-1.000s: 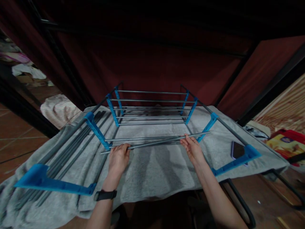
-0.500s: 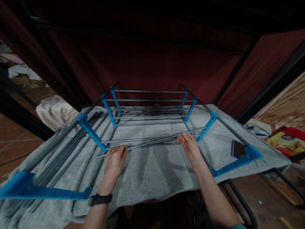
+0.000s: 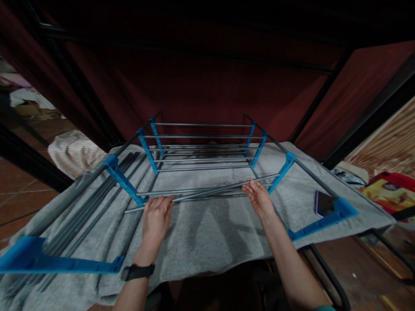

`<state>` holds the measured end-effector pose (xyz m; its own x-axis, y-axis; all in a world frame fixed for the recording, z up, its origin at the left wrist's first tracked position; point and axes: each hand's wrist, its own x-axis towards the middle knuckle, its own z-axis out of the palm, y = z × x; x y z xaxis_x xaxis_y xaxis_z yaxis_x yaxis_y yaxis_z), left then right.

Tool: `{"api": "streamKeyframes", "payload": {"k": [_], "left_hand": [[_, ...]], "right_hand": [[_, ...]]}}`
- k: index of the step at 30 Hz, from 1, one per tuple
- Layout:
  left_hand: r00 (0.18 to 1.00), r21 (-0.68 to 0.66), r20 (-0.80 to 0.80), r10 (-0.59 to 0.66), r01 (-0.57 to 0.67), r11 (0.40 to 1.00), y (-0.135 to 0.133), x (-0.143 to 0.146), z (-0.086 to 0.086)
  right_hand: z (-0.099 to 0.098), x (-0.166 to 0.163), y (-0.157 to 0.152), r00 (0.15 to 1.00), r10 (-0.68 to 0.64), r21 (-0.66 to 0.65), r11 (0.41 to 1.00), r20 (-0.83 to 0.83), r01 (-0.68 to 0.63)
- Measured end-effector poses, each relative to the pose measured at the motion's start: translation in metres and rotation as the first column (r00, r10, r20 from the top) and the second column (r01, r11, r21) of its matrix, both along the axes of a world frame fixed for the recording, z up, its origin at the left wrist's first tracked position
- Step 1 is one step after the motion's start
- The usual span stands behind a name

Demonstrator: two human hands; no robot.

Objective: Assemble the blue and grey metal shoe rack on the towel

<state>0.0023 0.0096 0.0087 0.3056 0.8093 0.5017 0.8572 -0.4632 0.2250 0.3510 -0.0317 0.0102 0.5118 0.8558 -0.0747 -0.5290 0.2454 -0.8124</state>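
Both hands grip one loose grey metal tube [image 3: 207, 191], which slants up to the right inside a rack frame. My left hand [image 3: 158, 214] is closed around it near its left end, which sticks out past the hand. My right hand [image 3: 256, 194] pinches it toward the other end. That right end meets or nearly meets the blue plastic bracket [image 3: 281, 176] on the right; whether it sits in a hole I cannot tell. The blue bracket [image 3: 125, 181] on the left faces it, with two crossbars running between the pair behind the held tube.
Farther back, several crossbars [image 3: 204, 137] join more blue brackets. Spare grey tubes [image 3: 87, 207] lie on the grey cloth [image 3: 201, 242] at left. A phone [image 3: 324, 204] rests by the front right bracket [image 3: 324, 222]. Another bracket [image 3: 61, 259] stands front left.
The held tube's left end now sticks out a little farther left past my left hand. My right hand has shifted very slightly right.
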Motion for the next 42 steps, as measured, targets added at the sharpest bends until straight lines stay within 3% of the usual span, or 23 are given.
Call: {"api": "streamKeyframes", "payload": {"k": [12,19,21,30,42], "left_hand": [[0.997,0.194,-0.008,0.075,-0.072,0.978,-0.004,0.01,0.023],[0.949,0.181,-0.047,0.313,-0.3,0.937,0.003,0.027,0.046],[0.945,0.16,-0.051,0.323,-0.312,0.937,0.006,0.029,0.049],[0.939,0.218,0.047,0.341,-0.343,0.914,0.018,0.031,0.037],[0.919,0.056,0.073,0.387,-0.391,0.919,0.023,0.028,0.038]], "right_hand": [[0.008,0.001,0.003,0.999,0.023,0.047,0.999,-0.041,-0.021],[0.006,0.006,0.009,0.997,-0.014,0.059,0.998,-0.075,0.019],[0.003,0.01,0.012,0.996,-0.038,0.059,0.997,-0.085,0.043],[-0.006,0.015,0.019,0.996,-0.081,0.061,0.995,-0.048,0.084],[-0.011,0.018,0.02,0.996,-0.093,0.053,0.994,-0.017,0.094]]}}
